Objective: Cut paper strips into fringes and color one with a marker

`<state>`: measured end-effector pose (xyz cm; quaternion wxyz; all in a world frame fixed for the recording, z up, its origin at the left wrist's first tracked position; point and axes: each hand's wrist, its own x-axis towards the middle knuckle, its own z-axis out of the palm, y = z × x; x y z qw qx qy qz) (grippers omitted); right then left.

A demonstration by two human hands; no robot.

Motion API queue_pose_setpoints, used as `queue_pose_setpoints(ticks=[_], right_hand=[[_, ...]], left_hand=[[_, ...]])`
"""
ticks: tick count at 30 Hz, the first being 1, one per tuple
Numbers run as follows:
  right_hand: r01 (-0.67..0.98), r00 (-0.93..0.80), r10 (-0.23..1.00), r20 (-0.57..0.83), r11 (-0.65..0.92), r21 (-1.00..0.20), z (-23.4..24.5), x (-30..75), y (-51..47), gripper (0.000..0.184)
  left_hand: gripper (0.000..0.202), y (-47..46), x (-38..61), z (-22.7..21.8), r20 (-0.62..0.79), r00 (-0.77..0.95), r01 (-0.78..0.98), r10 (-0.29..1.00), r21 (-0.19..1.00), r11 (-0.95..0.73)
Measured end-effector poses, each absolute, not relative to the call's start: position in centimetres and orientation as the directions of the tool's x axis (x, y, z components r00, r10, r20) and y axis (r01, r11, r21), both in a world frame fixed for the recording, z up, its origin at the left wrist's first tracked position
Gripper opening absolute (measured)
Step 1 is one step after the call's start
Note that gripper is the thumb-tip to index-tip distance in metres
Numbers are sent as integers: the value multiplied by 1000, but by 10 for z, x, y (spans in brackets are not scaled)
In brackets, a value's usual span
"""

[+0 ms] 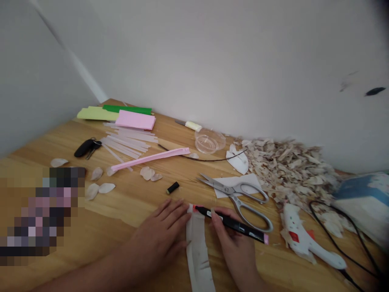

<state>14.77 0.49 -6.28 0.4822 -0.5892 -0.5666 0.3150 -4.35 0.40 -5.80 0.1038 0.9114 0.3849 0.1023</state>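
Note:
My right hand [233, 242] grips a black marker [240, 225] with a pink end. Its tip touches the top of a long white paper strip [199, 247], where a small red-pink mark [194, 209] shows. Flat on the table, my left hand [165, 227] has its fingers stretched out, their tips at the strip's left edge. The black marker cap [173, 187] lies loose above my left hand. Silver-grey scissors [235, 194] rest open beyond my right hand, partly on a white paper piece [257, 181].
Dried petals or husks [291, 162] are heaped at right, near a white glue gun [299, 231] and its black cord. Behind lie a clear plastic dish [209, 140], a knife [193, 125], a folded pink strip [148, 160], glue sticks [124, 142], coloured paper [135, 120] and keys [88, 148].

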Motion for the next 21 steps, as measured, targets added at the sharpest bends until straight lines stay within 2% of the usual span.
queue_pose_setpoints(ticks=[5, 13, 21], right_hand=[[351, 180, 974, 138, 67, -934, -66, 150, 6, 24], [231, 208, 976, 56, 7, -973, -72, 155, 7, 24], [260, 195, 979, 63, 11, -965, -70, 153, 6, 25]], left_hand=[[43, 5, -42, -57, 115, 678, 681, 726, 274, -679], [43, 5, -43, -60, 124, 673, 678, 729, 291, -675], [40, 5, -39, -59, 134, 668, 678, 732, 296, -673]])
